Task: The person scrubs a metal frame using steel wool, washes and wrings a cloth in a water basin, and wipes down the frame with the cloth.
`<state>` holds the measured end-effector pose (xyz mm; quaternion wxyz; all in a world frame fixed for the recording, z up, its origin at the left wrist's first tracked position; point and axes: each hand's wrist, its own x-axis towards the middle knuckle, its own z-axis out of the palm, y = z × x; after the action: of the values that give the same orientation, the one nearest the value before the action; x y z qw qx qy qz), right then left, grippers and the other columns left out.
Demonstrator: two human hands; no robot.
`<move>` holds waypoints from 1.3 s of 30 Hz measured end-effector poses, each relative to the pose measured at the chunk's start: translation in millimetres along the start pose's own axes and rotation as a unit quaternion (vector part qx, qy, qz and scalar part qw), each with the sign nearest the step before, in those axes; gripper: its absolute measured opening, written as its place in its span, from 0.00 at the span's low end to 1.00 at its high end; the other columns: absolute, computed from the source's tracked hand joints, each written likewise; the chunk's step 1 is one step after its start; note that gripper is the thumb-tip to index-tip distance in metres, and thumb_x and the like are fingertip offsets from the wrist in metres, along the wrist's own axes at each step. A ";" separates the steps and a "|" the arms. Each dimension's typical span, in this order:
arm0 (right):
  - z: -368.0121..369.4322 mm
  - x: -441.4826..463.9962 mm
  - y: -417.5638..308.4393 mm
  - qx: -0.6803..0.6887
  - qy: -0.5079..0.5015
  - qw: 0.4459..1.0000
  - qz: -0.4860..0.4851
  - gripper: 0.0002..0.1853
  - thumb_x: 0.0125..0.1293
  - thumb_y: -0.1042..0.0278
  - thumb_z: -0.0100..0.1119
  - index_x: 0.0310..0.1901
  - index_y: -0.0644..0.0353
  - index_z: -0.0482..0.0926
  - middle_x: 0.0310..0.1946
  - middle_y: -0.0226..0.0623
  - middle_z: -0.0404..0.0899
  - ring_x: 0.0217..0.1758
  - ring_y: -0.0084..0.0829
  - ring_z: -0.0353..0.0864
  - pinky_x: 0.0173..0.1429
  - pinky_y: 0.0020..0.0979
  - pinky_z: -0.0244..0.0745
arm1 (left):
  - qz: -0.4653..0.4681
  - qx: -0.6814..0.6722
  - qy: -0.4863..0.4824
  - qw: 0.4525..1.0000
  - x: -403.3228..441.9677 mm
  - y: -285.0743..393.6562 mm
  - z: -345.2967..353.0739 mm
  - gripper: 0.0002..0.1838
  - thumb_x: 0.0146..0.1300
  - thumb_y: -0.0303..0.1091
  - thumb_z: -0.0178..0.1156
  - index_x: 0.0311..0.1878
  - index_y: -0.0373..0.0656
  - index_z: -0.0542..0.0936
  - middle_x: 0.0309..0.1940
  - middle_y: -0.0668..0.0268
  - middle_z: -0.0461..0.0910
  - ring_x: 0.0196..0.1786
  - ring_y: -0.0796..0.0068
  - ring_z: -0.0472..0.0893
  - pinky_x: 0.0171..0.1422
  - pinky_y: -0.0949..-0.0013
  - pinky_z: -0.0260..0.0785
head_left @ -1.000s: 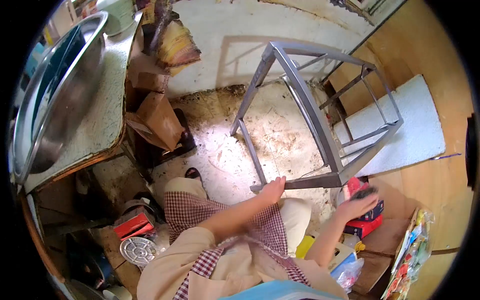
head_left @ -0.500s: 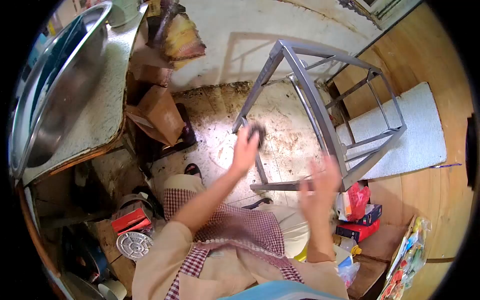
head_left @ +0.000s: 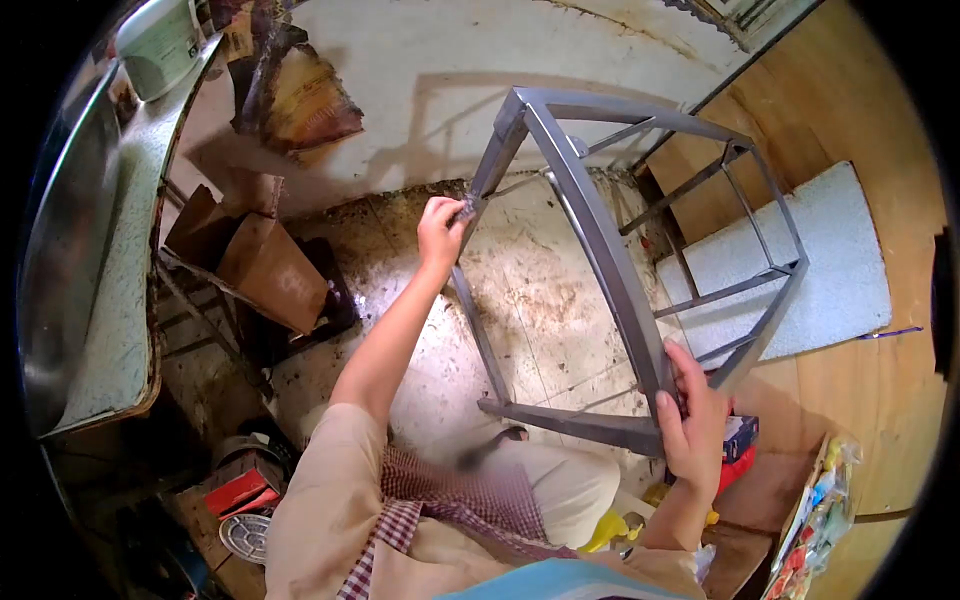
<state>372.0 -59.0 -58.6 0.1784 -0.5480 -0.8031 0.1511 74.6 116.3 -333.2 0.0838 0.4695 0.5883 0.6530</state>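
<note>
A grey metal frame [head_left: 610, 240] stands tilted on the dirty tiled floor, near the white wall. My left hand [head_left: 442, 232] is closed around a small dark scouring pad [head_left: 466, 208], pressed to the frame's left upright. Around the frame's near right corner my right hand [head_left: 690, 415] is wrapped, the thumb on the near face and the fingers on the far side.
At the left stands a worn table [head_left: 125, 270] with a large metal basin [head_left: 70, 240] and a white tub [head_left: 158, 48]. A cardboard box [head_left: 270, 265] sits beside it. A white foam board [head_left: 820, 260] leans at the right, above red boxes [head_left: 738, 465].
The dark pad passed from my right hand to my left. My left hand moved up to the frame's left upright; my right hand took hold of the near corner. The view shifted.
</note>
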 end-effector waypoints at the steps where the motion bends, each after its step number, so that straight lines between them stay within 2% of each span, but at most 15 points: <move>1: 3.2 1.1 2.1 0.018 0.003 1.000 -0.006 0.25 0.54 0.68 0.55 0.56 0.61 0.71 0.38 0.50 0.78 0.31 0.44 0.78 0.37 0.34 0.71 | 0.038 -0.043 0.014 0.998 2.4 18.5 -2.5 0.13 0.45 0.22 0.65 0.37 0.41 0.81 0.35 0.62 0.76 0.41 0.62 0.76 0.46 0.67 0.70; 5: 5.7 2.2 1.6 0.029 0.017 0.999 -0.023 0.25 0.53 0.67 0.53 0.55 0.65 0.71 0.39 0.51 0.78 0.34 0.45 0.79 0.39 0.33 0.72 | 0.430 0.174 -0.001 0.886 57.6 95.7 -2.0 0.18 0.48 0.24 0.57 0.45 0.44 0.79 0.48 0.63 0.74 0.51 0.64 0.72 0.55 0.66 0.68; 9: 7.5 5.6 6.2 0.026 0.041 0.996 -0.069 0.25 0.55 0.62 0.51 0.53 0.68 0.72 0.42 0.53 0.77 0.38 0.47 0.79 0.43 0.33 0.72 | 0.545 0.327 -0.110 0.764 71.4 40.8 9.0 0.14 0.51 0.29 0.59 0.42 0.36 0.77 0.47 0.65 0.71 0.48 0.70 0.72 0.54 0.70 0.68; 10: 7.5 6.0 7.8 0.030 0.039 0.997 -0.067 0.25 0.55 0.62 0.51 0.53 0.69 0.72 0.42 0.53 0.77 0.38 0.47 0.79 0.43 0.33 0.72 | 0.538 0.325 -0.118 0.769 66.0 32.2 6.3 0.15 0.51 0.30 0.59 0.43 0.36 0.77 0.47 0.65 0.71 0.48 0.70 0.72 0.54 0.70 0.68; 12: 6.4 4.5 8.8 0.037 0.030 0.997 -0.061 0.25 0.55 0.61 0.51 0.52 0.69 0.72 0.43 0.54 0.77 0.38 0.47 0.79 0.43 0.33 0.71 | 0.518 0.322 -0.140 0.780 48.7 19.5 -0.9 0.17 0.51 0.30 0.59 0.45 0.37 0.77 0.48 0.65 0.71 0.49 0.70 0.72 0.53 0.69 0.68; 13: 6.9 4.1 9.8 0.042 0.032 0.997 -0.063 0.26 0.55 0.60 0.51 0.52 0.70 0.72 0.42 0.54 0.77 0.38 0.47 0.79 0.43 0.33 0.71 | 0.413 0.278 -0.186 0.847 45.2 24.1 -2.1 0.17 0.51 0.30 0.59 0.47 0.41 0.79 0.46 0.66 0.72 0.49 0.70 0.72 0.54 0.69 0.69; 18: 7.9 5.7 5.5 0.040 0.044 0.997 -0.048 0.27 0.56 0.56 0.51 0.52 0.72 0.72 0.37 0.53 0.78 0.32 0.43 0.79 0.41 0.31 0.71 | 0.443 0.228 0.019 0.867 55.0 54.0 -13.4 0.20 0.44 0.25 0.60 0.45 0.50 0.81 0.43 0.68 0.74 0.47 0.67 0.73 0.48 0.70 0.72; 21: 6.4 1.4 6.7 0.058 0.008 0.998 0.031 0.30 0.57 0.52 0.50 0.52 0.72 0.72 0.35 0.53 0.78 0.32 0.41 0.78 0.42 0.32 0.70 | 0.388 0.211 -0.029 0.897 50.5 14.6 -4.2 0.21 0.45 0.25 0.61 0.45 0.54 0.81 0.43 0.68 0.75 0.47 0.66 0.73 0.47 0.70 0.72; 24: 15.7 -3.5 8.4 0.049 0.060 0.997 0.030 0.31 0.58 0.49 0.47 0.53 0.73 0.72 0.42 0.53 0.76 0.41 0.41 0.76 0.48 0.33 0.67 | 0.217 0.219 -0.184 0.933 -13.8 -64.4 -3.7 0.19 0.46 0.24 0.62 0.44 0.51 0.81 0.42 0.66 0.75 0.45 0.64 0.75 0.45 0.69 0.72; 26: 16.0 -3.4 14.7 0.041 0.057 0.997 0.021 0.33 0.60 0.48 0.45 0.53 0.74 0.71 0.46 0.53 0.75 0.46 0.41 0.75 0.52 0.34 0.65 | 0.087 0.150 -0.191 0.966 -56.4 -111.0 -6.7 0.15 0.49 0.22 0.61 0.42 0.47 0.81 0.41 0.64 0.75 0.43 0.63 0.77 0.45 0.67 0.72; 28: 10.7 -9.6 19.5 0.003 0.037 0.999 0.017 0.34 0.61 0.48 0.43 0.55 0.76 0.68 0.48 0.55 0.74 0.49 0.42 0.73 0.54 0.34 0.64 | -0.212 0.086 -0.003 0.973 -70.5 -132.6 6.2 0.14 0.53 0.26 0.60 0.45 0.44 0.80 0.41 0.60 0.76 0.45 0.64 0.76 0.51 0.68 0.69; 31: 7.4 -21.0 28.2 -0.013 0.032 0.999 0.002 0.36 0.63 0.47 0.41 0.57 0.79 0.63 0.48 0.59 0.72 0.51 0.43 0.72 0.57 0.35 0.63 | -0.153 0.059 0.027 0.986 -64.3 -156.8 27.5 0.13 0.52 0.21 0.57 0.43 0.40 0.80 0.40 0.57 0.76 0.45 0.62 0.75 0.52 0.69 0.67; 35: 33.0 -20.5 27.6 0.051 0.141 0.988 0.041 0.38 0.62 0.43 0.44 0.59 0.76 0.61 0.44 0.53 0.73 0.36 0.32 0.75 0.40 0.29 0.69 | -0.137 0.100 0.026 0.985 -100.7 -173.1 55.9 0.15 0.52 0.21 0.56 0.45 0.42 0.80 0.39 0.57 0.76 0.44 0.59 0.76 0.50 0.67 0.68; 38: 30.3 -22.5 33.9 0.062 0.175 0.982 0.036 0.39 0.60 0.43 0.43 0.58 0.77 0.61 0.41 0.56 0.74 0.34 0.34 0.75 0.39 0.29 0.68 | -0.212 0.221 -0.256 0.917 -150.8 -218.5 31.2 0.12 0.55 0.29 0.56 0.43 0.43 0.80 0.36 0.55 0.77 0.39 0.55 0.76 0.47 0.61 0.68; 39: 30.8 -25.6 38.0 0.065 0.179 0.981 0.028 0.39 0.59 0.44 0.43 0.58 0.77 0.60 0.41 0.57 0.74 0.33 0.34 0.75 0.38 0.29 0.68 | -0.252 0.197 -0.172 0.932 -151.1 -225.8 36.4 0.12 0.55 0.29 0.56 0.43 0.42 0.80 0.36 0.54 0.77 0.39 0.54 0.76 0.47 0.61 0.68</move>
<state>398.0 -70.9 -105.8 0.3506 -0.5754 -0.7311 0.1070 82.8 107.7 -607.1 0.2515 0.4178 0.7808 0.3907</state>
